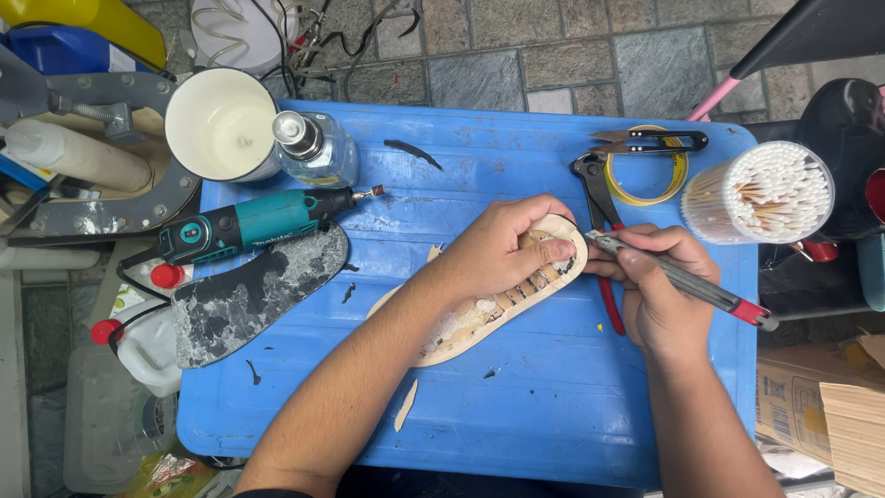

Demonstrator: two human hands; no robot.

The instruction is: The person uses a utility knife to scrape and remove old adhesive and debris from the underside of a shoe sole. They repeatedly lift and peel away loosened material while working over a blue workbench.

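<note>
A tan shoe sole [479, 318] lies diagonally on the blue plastic table [516, 415], with ridged slats showing near its toe end. My left hand [507, 249] presses down on the toe end, thumb across the slats. My right hand [659, 286] grips a slim grey craft knife with a red end [701, 288]; its tip meets the sole's toe edge beside my left thumb.
A teal rotary tool [249, 224] and a dark worn sole [253, 295] lie at left. A white cup [219, 122] and clear bottle [318, 148] stand behind. Red-handled pliers [599, 198], black snips [650, 141], yellow tape roll [659, 189] and cotton swab tub [765, 194] sit right.
</note>
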